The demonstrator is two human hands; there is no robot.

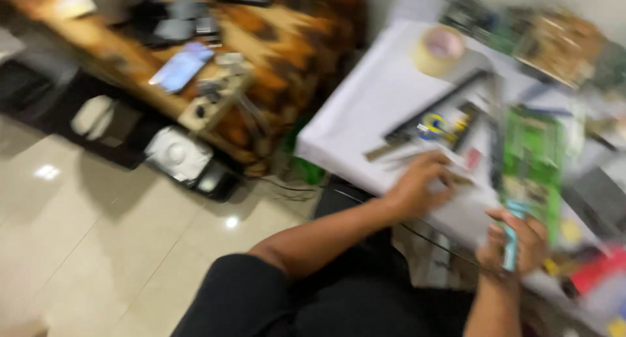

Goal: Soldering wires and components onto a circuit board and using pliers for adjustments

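The right hand [515,242] is clamped around a slim light-blue tool [510,246] just below the green rectangular circuit board [531,158], untouched, while the left hand [417,187] rests fingers-spread on the white-covered table [365,115].

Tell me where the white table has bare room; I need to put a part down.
Bare: the white table between its near-left corner, the tape roll and the left hand. Crowded: around the green circuit board, above the right hand.
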